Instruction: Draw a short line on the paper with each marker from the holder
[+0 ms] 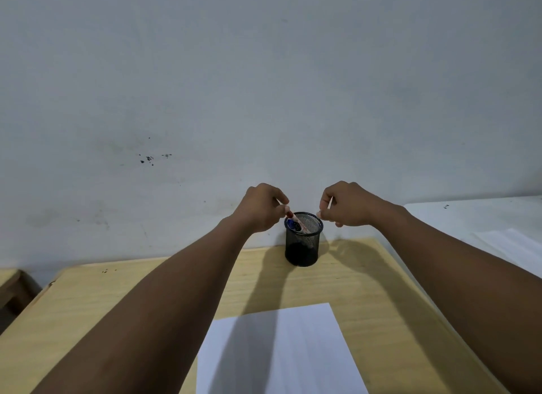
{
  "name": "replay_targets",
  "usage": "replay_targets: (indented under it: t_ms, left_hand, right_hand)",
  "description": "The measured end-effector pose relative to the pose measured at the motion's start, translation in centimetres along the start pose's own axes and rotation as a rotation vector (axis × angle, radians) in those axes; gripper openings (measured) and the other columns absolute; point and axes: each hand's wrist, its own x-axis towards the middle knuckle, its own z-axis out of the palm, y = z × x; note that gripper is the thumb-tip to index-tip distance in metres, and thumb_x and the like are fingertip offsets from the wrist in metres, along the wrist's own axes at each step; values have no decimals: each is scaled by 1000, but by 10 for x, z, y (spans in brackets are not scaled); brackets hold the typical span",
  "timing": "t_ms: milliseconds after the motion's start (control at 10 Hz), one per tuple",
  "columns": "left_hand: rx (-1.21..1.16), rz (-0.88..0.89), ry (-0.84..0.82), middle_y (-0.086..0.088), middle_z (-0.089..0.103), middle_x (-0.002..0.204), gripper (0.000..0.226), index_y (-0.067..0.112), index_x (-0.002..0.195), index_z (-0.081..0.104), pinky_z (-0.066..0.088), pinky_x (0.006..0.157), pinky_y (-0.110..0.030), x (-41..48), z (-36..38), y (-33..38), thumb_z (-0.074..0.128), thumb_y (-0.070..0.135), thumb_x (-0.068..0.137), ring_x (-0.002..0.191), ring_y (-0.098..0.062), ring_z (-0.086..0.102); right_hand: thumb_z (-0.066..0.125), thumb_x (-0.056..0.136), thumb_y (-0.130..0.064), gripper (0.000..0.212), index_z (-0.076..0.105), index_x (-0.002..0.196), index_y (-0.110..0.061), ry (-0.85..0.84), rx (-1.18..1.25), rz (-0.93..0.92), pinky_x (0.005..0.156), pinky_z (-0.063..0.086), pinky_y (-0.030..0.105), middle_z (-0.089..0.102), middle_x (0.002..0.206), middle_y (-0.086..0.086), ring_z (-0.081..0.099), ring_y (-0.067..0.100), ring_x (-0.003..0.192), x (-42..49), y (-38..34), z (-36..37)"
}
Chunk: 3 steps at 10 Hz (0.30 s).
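At the far edge of the wooden desk [366,282], close to the grey wall [264,85], stands a black mesh holder [303,241]. Both bare arms reach out over it. The left hand [261,207] has its grip pinched together on the red-capped end of a marker [296,222] — the white barrel leans in the holder, its top at the left rim. A second marker with a blue cap [291,224] sits inside just beside it. The right hand [347,204] hovers at the holder's right rim with fingers curled and thumb and fingertips drawn together; whether they clamp anything, I cannot tell. Nearer the camera, a white sheet of paper [278,349] lies flat on the desk, well apart from the holder and partly shadowed by the arms. Off to the right, a white surface [469,217] carries another pale sheet [510,247].
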Motion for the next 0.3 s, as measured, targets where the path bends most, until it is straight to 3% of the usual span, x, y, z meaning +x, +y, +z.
replay_targets:
  t_ms: [100, 200, 300]
  left_hand:
    - [49, 40, -9, -9, 81, 91, 13, 9, 97, 80, 62, 81, -37, -5, -7, 13, 68, 12, 91, 75, -16, 72]
    - [54, 68, -29, -9, 82, 94, 17, 8, 99, 80, 62, 84, -38, -8, -3, 23, 66, 16, 93, 76, -16, 70]
    - [99, 74, -15, -6, 80, 97, 18, 14, 100, 80, 59, 82, -34, -18, -7, 26, 66, 22, 92, 88, -19, 72]
  right_hand:
    - [74, 86, -29, 13, 69, 90, -18, -11, 1, -14, 70, 57, 30, 72, 87, 2, 77, 18, 72, -10, -13, -4]
    - [73, 87, -30, 14, 70, 91, -17, 1, 22, -30, 64, 52, 28, 70, 83, 1, 77, 21, 75, -17, -17, -12]
    - [75, 87, -31, 17, 71, 91, -15, 10, 23, -7, 64, 48, 27, 67, 80, -1, 72, 20, 77, -24, -18, -22]
